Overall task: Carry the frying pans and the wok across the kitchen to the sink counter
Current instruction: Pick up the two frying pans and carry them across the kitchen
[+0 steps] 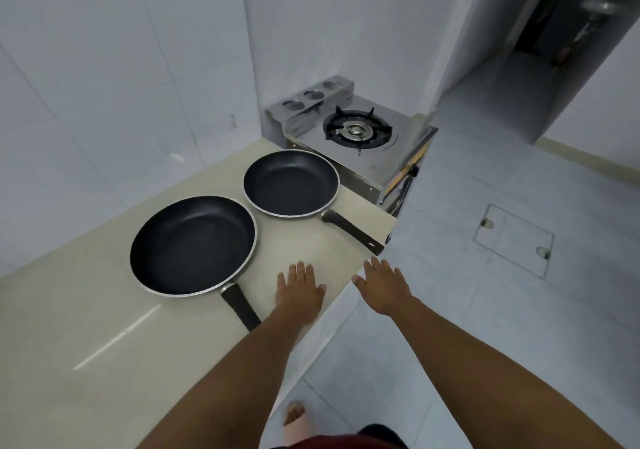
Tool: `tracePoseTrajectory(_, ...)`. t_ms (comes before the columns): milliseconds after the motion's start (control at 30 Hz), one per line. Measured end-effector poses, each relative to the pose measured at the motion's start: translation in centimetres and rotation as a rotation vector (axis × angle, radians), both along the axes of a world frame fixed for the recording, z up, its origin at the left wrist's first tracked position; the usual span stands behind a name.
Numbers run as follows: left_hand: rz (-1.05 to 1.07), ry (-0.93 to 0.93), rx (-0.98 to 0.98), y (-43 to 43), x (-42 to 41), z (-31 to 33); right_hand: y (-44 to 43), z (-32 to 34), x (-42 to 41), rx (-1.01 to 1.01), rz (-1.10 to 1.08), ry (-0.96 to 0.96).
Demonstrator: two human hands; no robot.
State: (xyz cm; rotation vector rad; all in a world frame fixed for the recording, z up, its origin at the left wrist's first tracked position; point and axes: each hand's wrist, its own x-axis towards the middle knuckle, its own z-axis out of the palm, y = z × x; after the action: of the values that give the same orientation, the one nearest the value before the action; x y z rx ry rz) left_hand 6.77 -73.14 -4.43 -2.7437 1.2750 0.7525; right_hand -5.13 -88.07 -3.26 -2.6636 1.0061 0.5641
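Observation:
Two black non-stick frying pans lie on a beige counter. The larger pan is nearer, its black handle pointing toward me. The smaller pan sits behind it to the right, with its handle reaching the counter's right edge. My left hand hovers open above the counter, just right of the larger pan's handle and touching nothing. My right hand is open too, past the counter edge and just below the tip of the smaller pan's handle. No wok is in view.
A steel single-burner gas stove stands at the counter's far end against the white tiled wall. Grey tiled floor with a square hatch spreads to the right. A doorway opens at the back right. My foot shows below.

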Motion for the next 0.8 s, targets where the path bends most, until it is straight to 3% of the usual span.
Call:
tracePoseTrajectory(233, 0.294, 0.001, -0.037, 1.8, 2.6, -1.6, -4.0, -0.3, 6.3, -0.056, 0.124, -0.021)
tracePoseTrajectory(433, 0.703, -0.16, -0.1, 3.7, 1.0, -3.5, -7.0, -0.3, 10.9, -0.059, 0.196, -0.02)
tracePoseTrajectory(600, 1.099, -0.107, -0.184, 3.6, -0.8, -4.0, -10.0, -1.9, 12.4, 0.227, -0.031, -0.071)
tracePoseTrajectory(800, 1.467, 0.062, -0.548, 4.1, 0.2, -3.9, -11.9, -4.2, 14.3, 0.601, -0.324, -0.112)
